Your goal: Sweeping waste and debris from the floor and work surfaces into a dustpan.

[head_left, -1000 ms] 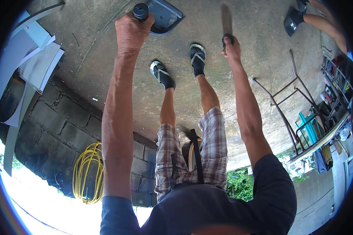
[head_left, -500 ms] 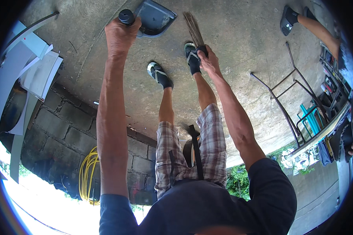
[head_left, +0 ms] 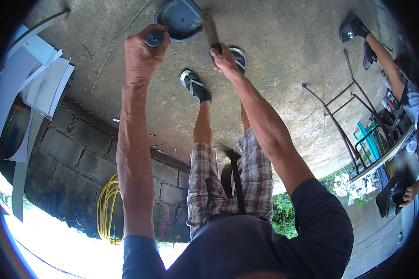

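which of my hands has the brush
The right hand: the blurred brush extends from its grip. The left hand instead holds a black handle with a round end.

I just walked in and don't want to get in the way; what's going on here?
A person's left hand grips a dark, round-ended handle beside a dark dustpan. Their right hand holds a short brush, its blurred bristles by the dustpan's right edge in this view. Off to the right, another person's legs show.
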The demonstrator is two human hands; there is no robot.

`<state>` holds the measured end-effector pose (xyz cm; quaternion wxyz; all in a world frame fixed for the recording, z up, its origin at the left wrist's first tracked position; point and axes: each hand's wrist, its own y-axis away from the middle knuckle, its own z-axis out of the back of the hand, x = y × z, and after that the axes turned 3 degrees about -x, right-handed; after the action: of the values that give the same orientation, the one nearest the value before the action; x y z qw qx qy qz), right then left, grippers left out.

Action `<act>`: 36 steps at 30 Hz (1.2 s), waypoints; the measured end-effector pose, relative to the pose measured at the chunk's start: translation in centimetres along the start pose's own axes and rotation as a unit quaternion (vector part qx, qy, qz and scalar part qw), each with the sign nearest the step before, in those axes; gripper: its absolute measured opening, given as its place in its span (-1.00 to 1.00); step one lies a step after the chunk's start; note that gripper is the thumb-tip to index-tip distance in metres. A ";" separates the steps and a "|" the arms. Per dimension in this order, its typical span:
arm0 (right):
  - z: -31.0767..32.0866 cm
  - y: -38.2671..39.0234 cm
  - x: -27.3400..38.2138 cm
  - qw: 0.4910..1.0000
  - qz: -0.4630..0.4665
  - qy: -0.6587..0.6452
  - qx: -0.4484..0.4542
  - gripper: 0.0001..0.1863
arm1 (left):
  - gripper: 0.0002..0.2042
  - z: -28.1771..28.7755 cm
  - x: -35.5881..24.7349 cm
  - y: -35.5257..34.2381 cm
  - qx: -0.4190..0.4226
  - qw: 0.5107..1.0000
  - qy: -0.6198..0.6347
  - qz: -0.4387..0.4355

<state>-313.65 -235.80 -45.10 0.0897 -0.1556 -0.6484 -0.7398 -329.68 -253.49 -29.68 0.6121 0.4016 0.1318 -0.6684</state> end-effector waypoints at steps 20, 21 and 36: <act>6.4 19.9 -4.7 0.978 -0.114 -0.167 -0.042 -0.59 | -0.80 9.3 1.7 6.7 -0.107 0.991 0.023 0.073; 7.3 20.3 -4.1 0.978 -0.103 -0.179 -0.044 -0.58 | -0.79 10.6 1.6 6.9 -0.115 0.986 0.066 0.098; 0.9 0.2 29.5 0.896 0.255 0.364 0.027 -0.45 | -0.79 21.4 4.1 -6.7 -0.278 0.929 0.058 0.236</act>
<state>-341.09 -232.86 -34.53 0.5089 -0.0329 -0.5281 -0.6790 -343.58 -269.21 -20.91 0.8306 0.2728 0.2486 -0.4170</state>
